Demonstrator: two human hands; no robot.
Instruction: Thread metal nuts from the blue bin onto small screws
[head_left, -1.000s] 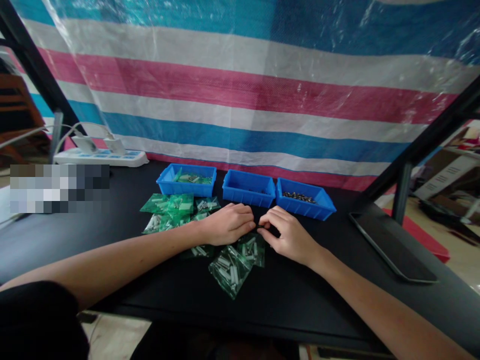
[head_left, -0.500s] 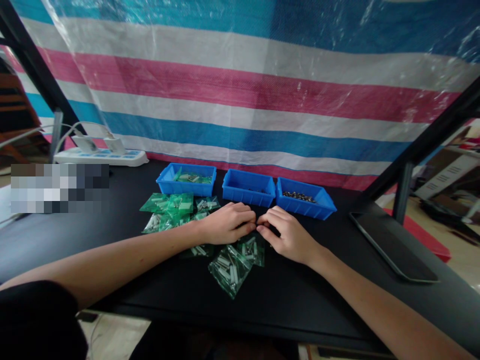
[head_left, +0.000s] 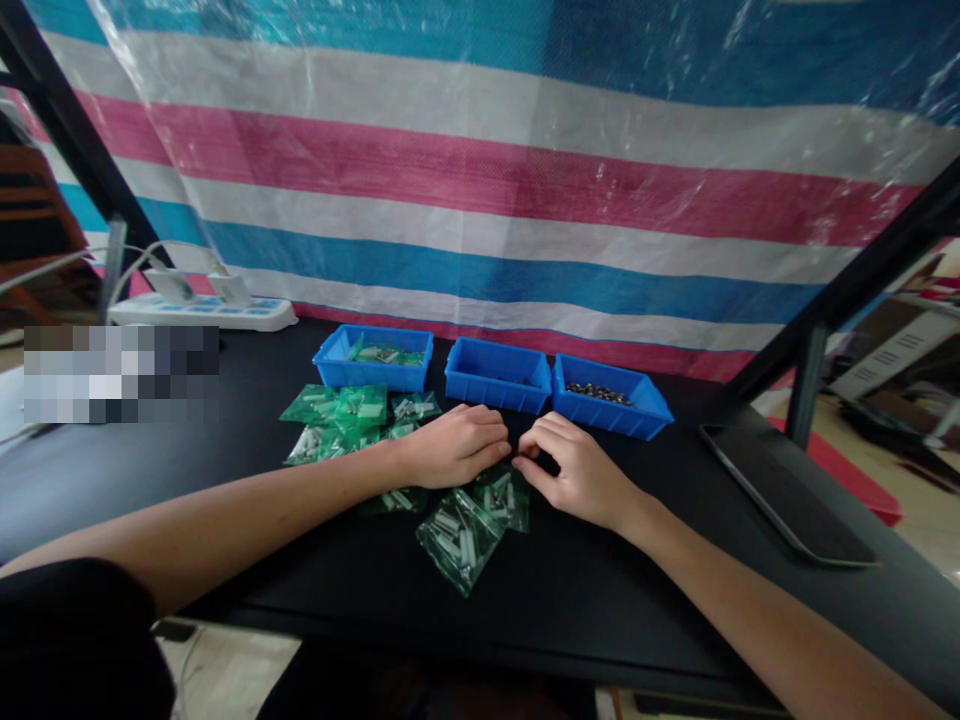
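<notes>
My left hand (head_left: 461, 447) is in the middle of the black table, its fingers closed and bent together; whatever they pinch is too small or hidden to make out. Facing it a small gap away, my right hand (head_left: 574, 465) has thumb and fingertips pressed together, and their contents cannot be made out either. Just below the hands lie a clear green bag of white and metal parts (head_left: 460, 540) and a second such bag (head_left: 504, 498). More green bags (head_left: 337, 422) are piled left of my left hand, partly under its forearm.
Behind the hands stand a left blue bin (head_left: 375, 375) with green bags, a middle blue bin (head_left: 495, 388) with a few dark bits, and a right blue bin (head_left: 615, 412) with small metal pieces. A phone (head_left: 787, 495) lies right; a power strip (head_left: 247, 315) sits back left.
My hands have drawn slightly apart, so the gap between their fingertips is a little wider. The bags and bins have not moved.
</notes>
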